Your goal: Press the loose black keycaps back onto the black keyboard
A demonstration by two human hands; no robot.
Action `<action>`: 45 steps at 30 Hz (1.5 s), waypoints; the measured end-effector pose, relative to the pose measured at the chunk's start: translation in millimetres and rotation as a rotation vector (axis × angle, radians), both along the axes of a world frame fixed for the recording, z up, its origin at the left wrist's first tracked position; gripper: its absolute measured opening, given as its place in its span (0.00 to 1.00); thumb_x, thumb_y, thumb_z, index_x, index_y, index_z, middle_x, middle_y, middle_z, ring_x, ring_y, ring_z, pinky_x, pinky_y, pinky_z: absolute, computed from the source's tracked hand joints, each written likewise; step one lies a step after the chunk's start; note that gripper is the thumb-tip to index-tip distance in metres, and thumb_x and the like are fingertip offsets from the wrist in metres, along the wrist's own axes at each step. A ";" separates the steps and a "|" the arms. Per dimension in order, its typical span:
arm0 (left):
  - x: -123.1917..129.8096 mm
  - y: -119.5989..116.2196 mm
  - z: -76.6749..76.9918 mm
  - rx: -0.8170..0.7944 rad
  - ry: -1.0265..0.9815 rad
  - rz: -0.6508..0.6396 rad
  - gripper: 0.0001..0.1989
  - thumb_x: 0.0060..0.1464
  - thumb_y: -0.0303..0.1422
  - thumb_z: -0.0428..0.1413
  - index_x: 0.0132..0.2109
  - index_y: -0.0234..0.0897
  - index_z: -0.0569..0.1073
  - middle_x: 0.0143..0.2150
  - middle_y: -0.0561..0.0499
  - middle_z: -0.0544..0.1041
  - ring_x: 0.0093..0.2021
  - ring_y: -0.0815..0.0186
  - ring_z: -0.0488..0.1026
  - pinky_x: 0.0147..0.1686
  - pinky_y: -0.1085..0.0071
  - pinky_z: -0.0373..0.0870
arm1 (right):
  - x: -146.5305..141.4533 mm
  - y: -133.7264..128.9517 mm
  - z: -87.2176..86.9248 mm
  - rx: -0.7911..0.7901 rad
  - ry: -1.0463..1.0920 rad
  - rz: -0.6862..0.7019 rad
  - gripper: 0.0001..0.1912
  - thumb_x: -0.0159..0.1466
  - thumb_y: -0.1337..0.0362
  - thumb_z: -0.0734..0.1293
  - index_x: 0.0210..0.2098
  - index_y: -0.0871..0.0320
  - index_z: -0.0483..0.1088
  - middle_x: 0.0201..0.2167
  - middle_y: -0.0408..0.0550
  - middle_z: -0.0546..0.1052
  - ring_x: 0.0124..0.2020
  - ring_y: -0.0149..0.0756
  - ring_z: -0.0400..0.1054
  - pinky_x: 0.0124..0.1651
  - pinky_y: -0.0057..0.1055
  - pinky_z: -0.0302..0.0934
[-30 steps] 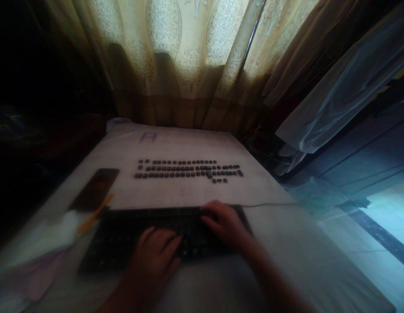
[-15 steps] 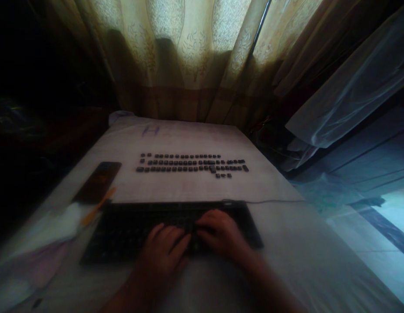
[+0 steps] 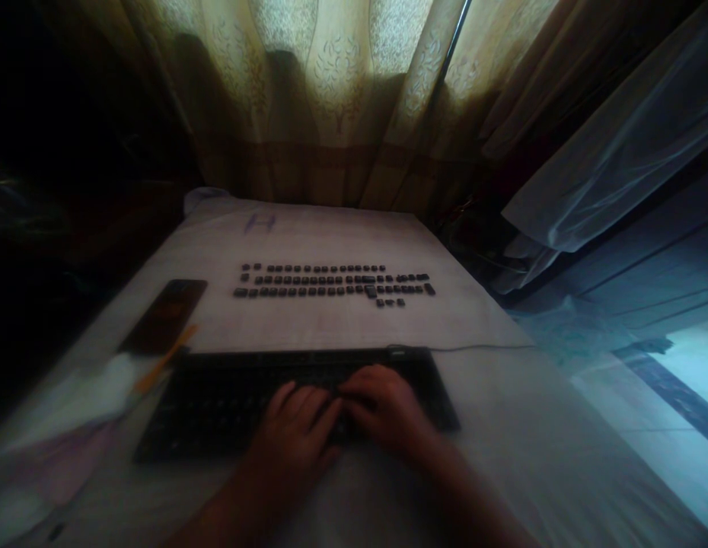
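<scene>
A black keyboard [image 3: 217,403] lies across the near part of the cloth-covered table. My left hand [image 3: 300,426] rests over its middle, fingers a little apart, the thumb side close to my other hand. My right hand [image 3: 382,403] is just right of it, fingers curled down and pressed together at the keys. What its fingertips hold, if anything, is hidden by dimness and blur. Beyond the keyboard, several loose black keycaps [image 3: 308,280] are laid out in rows, with a few more below them at the right.
A dark phone [image 3: 168,316] lies left of the keycaps. Nearer are an orange-handled tool [image 3: 165,358] and a white and pink cloth [image 3: 74,457]. A cable [image 3: 479,348] runs right from the keyboard. Curtains [image 3: 336,99] hang behind the table [image 3: 331,232].
My left hand has shifted slightly right, closer to my right hand, which has hardly moved. The camera view has tilted slightly, so the table and its contents appear a little higher and further left.
</scene>
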State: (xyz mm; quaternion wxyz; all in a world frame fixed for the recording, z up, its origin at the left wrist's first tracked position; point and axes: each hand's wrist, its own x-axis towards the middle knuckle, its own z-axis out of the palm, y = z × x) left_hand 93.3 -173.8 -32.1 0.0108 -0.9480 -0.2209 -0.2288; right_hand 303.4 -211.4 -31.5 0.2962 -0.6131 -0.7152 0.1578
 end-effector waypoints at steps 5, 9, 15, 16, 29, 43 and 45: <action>-0.8 -1.3 -5.5 0.005 -0.018 0.020 0.16 0.65 0.33 0.52 0.57 0.35 0.73 0.51 0.44 0.77 0.51 0.56 0.73 0.59 0.53 0.62 | 7.3 -8.3 -2.7 0.137 -0.012 0.026 0.12 0.62 0.71 0.67 0.42 0.55 0.79 0.36 0.51 0.80 0.38 0.39 0.74 0.40 0.35 0.67; -1.3 -0.8 -5.3 -0.009 -0.011 0.011 0.16 0.65 0.33 0.52 0.57 0.35 0.73 0.51 0.44 0.77 0.52 0.56 0.73 0.58 0.54 0.62 | 7.5 -12.0 -3.7 0.223 -0.084 0.055 0.13 0.63 0.71 0.65 0.42 0.55 0.80 0.34 0.51 0.78 0.33 0.39 0.72 0.35 0.33 0.65; -0.4 -0.2 -3.9 0.008 -0.036 0.015 0.16 0.66 0.32 0.49 0.56 0.35 0.74 0.50 0.45 0.78 0.51 0.58 0.73 0.59 0.55 0.62 | 1.7 -11.6 -4.5 0.283 -0.163 0.036 0.15 0.62 0.73 0.62 0.40 0.54 0.79 0.32 0.49 0.78 0.31 0.37 0.69 0.34 0.33 0.60; -0.2 -0.3 -4.2 0.018 -0.041 0.013 0.16 0.67 0.32 0.49 0.56 0.35 0.74 0.50 0.46 0.78 0.51 0.58 0.73 0.59 0.56 0.62 | 1.2 -11.6 -4.3 0.277 -0.164 0.037 0.15 0.62 0.73 0.62 0.40 0.54 0.79 0.32 0.49 0.78 0.31 0.37 0.69 0.34 0.34 0.59; 0.6 -2.6 -10.5 -0.006 -0.046 0.046 0.16 0.64 0.33 0.53 0.56 0.37 0.74 0.51 0.47 0.78 0.52 0.58 0.73 0.61 0.55 0.59 | -1.6 -12.0 -0.5 0.286 -0.196 0.044 0.14 0.60 0.74 0.63 0.40 0.54 0.77 0.31 0.47 0.78 0.30 0.37 0.67 0.35 0.34 0.53; 4.6 -4.4 -19.6 -0.030 -0.132 0.086 0.16 0.65 0.41 0.53 0.53 0.39 0.76 0.51 0.47 0.78 0.53 0.58 0.72 0.64 0.56 0.53 | -8.0 -11.2 1.6 0.282 -0.291 0.038 0.09 0.56 0.74 0.66 0.32 0.54 0.76 0.27 0.44 0.76 0.30 0.37 0.64 0.35 0.35 0.49; 4.2 -4.4 -18.9 -0.024 -0.124 0.085 0.16 0.65 0.41 0.53 0.53 0.39 0.76 0.51 0.47 0.78 0.53 0.58 0.72 0.63 0.55 0.54 | -7.7 -11.6 1.0 0.270 -0.289 0.036 0.10 0.55 0.74 0.66 0.33 0.54 0.76 0.28 0.44 0.76 0.31 0.37 0.64 0.36 0.35 0.50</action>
